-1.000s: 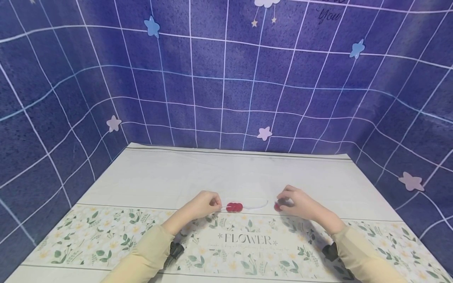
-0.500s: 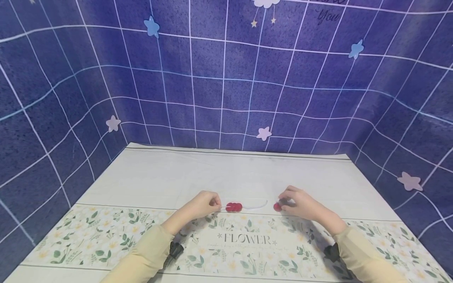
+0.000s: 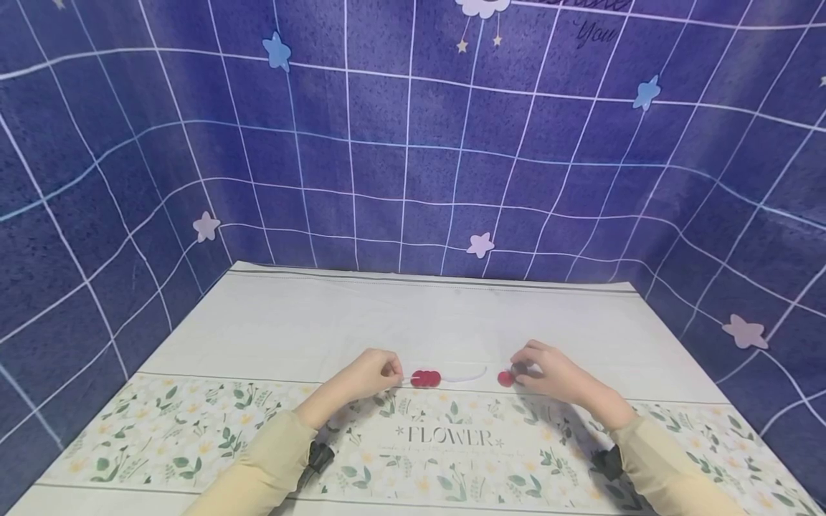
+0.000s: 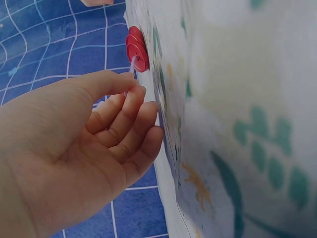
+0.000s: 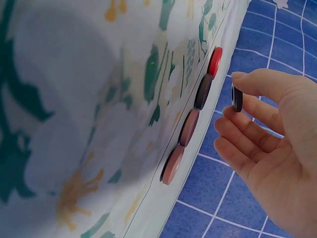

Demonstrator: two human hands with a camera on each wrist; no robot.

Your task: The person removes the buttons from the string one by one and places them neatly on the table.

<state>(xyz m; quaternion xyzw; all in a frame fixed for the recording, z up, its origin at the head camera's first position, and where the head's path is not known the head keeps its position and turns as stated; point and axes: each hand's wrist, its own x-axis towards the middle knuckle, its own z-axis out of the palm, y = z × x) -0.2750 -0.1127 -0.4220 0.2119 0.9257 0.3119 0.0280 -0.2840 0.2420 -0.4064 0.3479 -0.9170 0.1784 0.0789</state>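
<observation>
Head view: threading of buttons onto a cord at the counter (image 3: pixel 452 322). The left hand (image 3: pixel 368 374) pinches one end of a pale cord (image 3: pixel 464 376) between thumb and forefinger, remaining fingers loosely curled; three red buttons (image 3: pixel 426 378) sit strung together just beside that pinch, resting on the floral cloth (image 3: pixel 193 430). The right hand (image 3: pixel 548 373) holds a dark button (image 5: pixel 237 98) edge-on between thumb and fingertip, with a loose red button (image 3: pixel 506 378) lying on the cloth just beside it. Right wrist view: a row of further loose buttons (image 5: pixel 189 127) lies flat near the fingers.

Probable faults: the free end of the cord lies limp on the cloth, apart from the right hand, so the dark button's small holes may miss it. The edge-on pinch is slight; the button may slip and roll among the loose row. Should the left pinch slacken, the strung buttons could slide off that end.
</observation>
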